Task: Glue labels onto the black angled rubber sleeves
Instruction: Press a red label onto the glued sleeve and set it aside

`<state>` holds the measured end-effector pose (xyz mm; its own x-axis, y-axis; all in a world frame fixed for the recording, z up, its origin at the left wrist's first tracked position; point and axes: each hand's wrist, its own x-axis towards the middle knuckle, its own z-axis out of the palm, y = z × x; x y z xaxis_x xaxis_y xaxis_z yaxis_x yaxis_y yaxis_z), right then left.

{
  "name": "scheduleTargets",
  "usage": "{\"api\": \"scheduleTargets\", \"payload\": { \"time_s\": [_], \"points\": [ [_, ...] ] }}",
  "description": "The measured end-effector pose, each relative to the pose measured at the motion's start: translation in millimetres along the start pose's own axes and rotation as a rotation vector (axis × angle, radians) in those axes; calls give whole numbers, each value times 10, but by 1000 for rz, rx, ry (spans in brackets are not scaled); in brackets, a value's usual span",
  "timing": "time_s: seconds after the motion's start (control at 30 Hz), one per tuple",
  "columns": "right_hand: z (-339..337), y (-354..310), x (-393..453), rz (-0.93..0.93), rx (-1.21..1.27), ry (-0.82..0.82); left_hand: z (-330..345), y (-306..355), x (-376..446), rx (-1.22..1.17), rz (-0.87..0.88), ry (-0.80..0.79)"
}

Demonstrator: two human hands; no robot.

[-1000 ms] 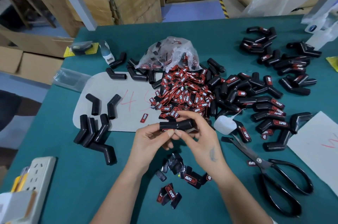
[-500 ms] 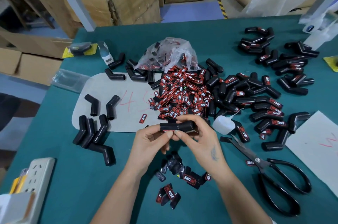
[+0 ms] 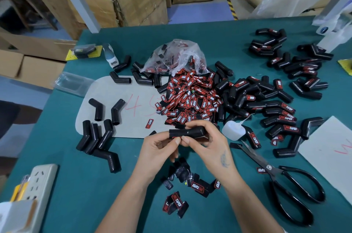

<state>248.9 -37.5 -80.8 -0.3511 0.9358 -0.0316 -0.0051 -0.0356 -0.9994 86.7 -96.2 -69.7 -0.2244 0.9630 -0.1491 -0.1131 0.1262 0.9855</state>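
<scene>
I hold one black angled rubber sleeve (image 3: 187, 132) level above the green table (image 3: 80, 190), between both hands. My left hand (image 3: 159, 149) pinches its left end from below, thumb tip against the underside. My right hand (image 3: 208, 145) curls round its right half, thumb pressing the underside beside the left thumb. Whether a label sits under the thumbs is hidden. A heap of red-and-black labels (image 3: 187, 101) lies just behind the hands. Bare sleeves (image 3: 97, 135) lie to the left; labelled sleeves (image 3: 280, 118) are piled to the right. A small white glue bottle (image 3: 233, 130) lies right of my right hand.
Black scissors (image 3: 285, 181) lie at the right front. Loose labels (image 3: 190, 185) are scattered under my wrists. A grey sheet (image 3: 118, 103) with red marks, a clear bag (image 3: 177, 57), a power strip (image 3: 38, 185) at the left front and white paper (image 3: 327, 149) surround the work spot. Cardboard boxes (image 3: 133, 0) stand behind the table.
Both hands keep the sleeve in the same spot; the thumbs have shifted only slightly along its underside.
</scene>
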Motion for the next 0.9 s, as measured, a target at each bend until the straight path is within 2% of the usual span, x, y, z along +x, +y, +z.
{"api": "scheduleTargets", "payload": {
  "time_s": [0.3,0.57,0.9],
  "points": [
    [-1,-16,-4,-9,-38,-6,-8,-9,-10,47,4,-10],
    [-42,-15,1,34,101,-57,-37,13,2,28,-12,-61],
    [-41,-44,5,54,103,-53,-36,-7,8,40,-17,-62]
  ]
}}
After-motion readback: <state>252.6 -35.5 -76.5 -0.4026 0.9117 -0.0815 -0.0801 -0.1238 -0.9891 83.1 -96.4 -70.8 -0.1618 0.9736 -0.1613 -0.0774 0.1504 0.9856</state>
